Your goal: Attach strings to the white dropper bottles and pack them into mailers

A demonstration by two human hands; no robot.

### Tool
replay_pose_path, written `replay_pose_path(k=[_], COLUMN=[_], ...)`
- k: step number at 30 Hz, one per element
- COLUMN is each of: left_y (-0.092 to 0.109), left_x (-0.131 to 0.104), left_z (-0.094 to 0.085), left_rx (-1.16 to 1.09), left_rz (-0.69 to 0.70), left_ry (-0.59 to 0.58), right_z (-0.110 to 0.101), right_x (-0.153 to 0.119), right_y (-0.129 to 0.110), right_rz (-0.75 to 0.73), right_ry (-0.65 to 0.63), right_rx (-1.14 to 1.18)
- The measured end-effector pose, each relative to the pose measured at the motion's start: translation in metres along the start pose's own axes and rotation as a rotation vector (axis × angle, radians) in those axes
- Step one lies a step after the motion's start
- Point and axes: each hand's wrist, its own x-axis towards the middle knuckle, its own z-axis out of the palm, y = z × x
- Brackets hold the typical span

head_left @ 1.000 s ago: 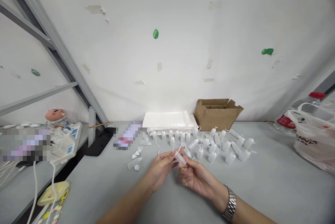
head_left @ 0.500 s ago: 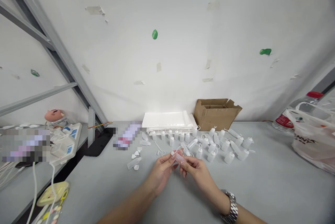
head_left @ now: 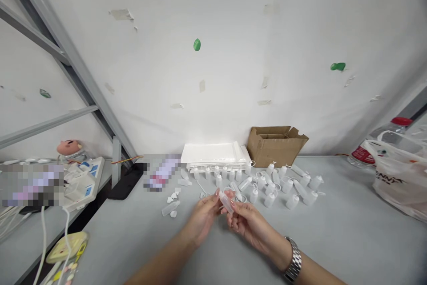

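Between my two hands, over the grey table, is a small translucent squeeze bottle (head_left: 227,202), tilted with its neck toward the upper left. The fingers of my left hand (head_left: 203,216) are closed at its neck end. My right hand (head_left: 248,222), with a watch on its wrist, grips the body by thumb and fingers. Behind them many similar bottles (head_left: 254,195) stand or lie about, some with white caps on loops. To the left lie a loose bottle (head_left: 170,208) and several white scraps (head_left: 173,214).
A stack of white flat packs (head_left: 213,154) and an open cardboard box (head_left: 276,147) stand against the wall. On the right are a plastic bag (head_left: 396,178) and a red-capped bottle (head_left: 363,154). A metal frame post (head_left: 116,160) and cables (head_left: 68,227) are at the left.
The bottle in my hands has turned to a steeper tilt. My right hand has shifted slightly down and left; the things on the table stay in place.
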Motion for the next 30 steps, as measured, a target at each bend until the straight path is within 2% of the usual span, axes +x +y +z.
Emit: replay_pose_path(k=[4, 9, 11, 13, 15, 16, 19, 20, 22, 24, 30], left_y=[-0.002, -0.01, -0.004, 0.006, 0.02, 0.027, 0.045, 0.05, 0.056, 0.059, 0.051], left_x=[-0.001, 0.001, -0.001, -0.005, -0.013, -0.018, -0.031, -0.034, -0.037, -0.036, -0.018], left_z=[-0.001, 0.001, 0.002, -0.002, -0.016, -0.027, -0.067, -0.08, -0.1, -0.111, -0.115], left_rx=[0.14, 0.131, 0.195, 0.349, 0.596, 0.748, 1.197, 1.319, 1.465, 1.508, 1.462], left_rz=[0.1, 0.145, 0.136, 0.128, 0.161, 0.199, 0.285, 0.27, 0.208, 0.157, 0.183], left_ry=[0.066, 0.016, -0.007, 0.015, 0.129, 0.232, 0.544, 0.599, 0.598, 0.549, 0.498], right_z=[0.0, 0.001, 0.002, 0.001, 0.001, 0.0, -0.002, -0.002, -0.001, -0.001, 0.002], right_x=[-0.002, -0.003, -0.002, -0.001, -0.001, -0.001, -0.002, -0.002, -0.003, -0.004, -0.005], right_y=[0.0, 0.002, 0.002, 0.001, 0.0, 0.0, 0.001, 0.002, 0.003, 0.003, 0.0], right_rz=[-0.017, -0.058, -0.041, -0.013, 0.013, 0.023, 0.049, 0.058, 0.069, 0.065, 0.015], right_ry=[0.01, -0.013, -0.012, -0.005, 0.005, 0.012, 0.046, 0.055, 0.07, 0.074, 0.081], right_rx=[-0.087, -0.055, -0.037, -0.038, -0.051, -0.059, -0.08, -0.088, -0.109, -0.137, -0.213])
